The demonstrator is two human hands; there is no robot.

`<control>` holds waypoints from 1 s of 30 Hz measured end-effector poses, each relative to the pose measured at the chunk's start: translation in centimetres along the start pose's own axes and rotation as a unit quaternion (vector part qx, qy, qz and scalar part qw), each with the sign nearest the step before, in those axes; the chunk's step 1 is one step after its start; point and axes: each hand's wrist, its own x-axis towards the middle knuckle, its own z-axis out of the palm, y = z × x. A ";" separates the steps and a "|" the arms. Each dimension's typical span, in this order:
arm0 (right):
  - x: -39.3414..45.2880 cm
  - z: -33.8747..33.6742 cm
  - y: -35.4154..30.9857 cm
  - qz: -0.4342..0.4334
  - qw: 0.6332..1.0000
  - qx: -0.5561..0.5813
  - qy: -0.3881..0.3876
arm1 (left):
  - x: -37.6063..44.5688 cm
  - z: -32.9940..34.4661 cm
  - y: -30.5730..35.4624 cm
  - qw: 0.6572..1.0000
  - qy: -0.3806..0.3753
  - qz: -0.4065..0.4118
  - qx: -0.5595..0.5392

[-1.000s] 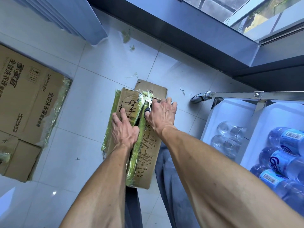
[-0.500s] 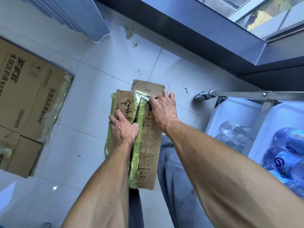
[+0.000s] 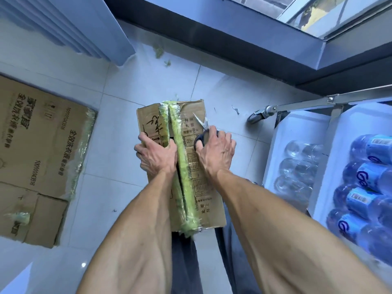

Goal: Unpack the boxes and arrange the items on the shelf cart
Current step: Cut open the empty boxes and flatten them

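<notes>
- Since half a second ago the right hand (image 3: 215, 150) is drawing back from the far end of the taped seam toward the middle of the box (image 3: 199, 187), and the scissors (image 3: 201, 126) are now lifting clear of the green tape (image 3: 183, 170), blades pointing to the upper left of the frame.
- Its grip is curling round the dark scissor handles.
- At frame centre the left hand (image 3: 157, 154) is pressing on the left flap, fingers curling over its edge into the open seam, so its grip is holding the flap.
- The box is sitting on the tiled floor (image 3: 118, 132) at frame centre, its seam looking slit along the whole length.
- Judged risk: the bare blades are hovering close to the left fingers; a hurried tug at the flaps could bring the two together.
- Sticky tape along both flap edges may also be resisting, making the box jerk or tear.
- At the right edge the shelf cart (image 3: 301, 128) is already carrying water bottles (image 3: 369, 177), near the box.
- A flattened carton (image 3: 40, 153) is lying at the left, well apart.
- Tape scraps (image 3: 158, 52) are littering the upper floor.
</notes>
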 end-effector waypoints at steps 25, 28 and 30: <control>-12.5 4.5 -4.4 0.089 0.988 0.077 -0.100 | 4.2 -9.0 -11.7 0.985 0.047 0.033 0.162; -12.4 4.7 -4.2 0.086 0.989 0.058 -0.110 | 4.9 -8.2 -12.0 0.917 -0.043 0.226 0.327; -12.1 5.1 -3.8 0.101 0.987 0.061 -0.107 | 4.2 -6.5 -11.3 0.900 -0.088 0.265 0.334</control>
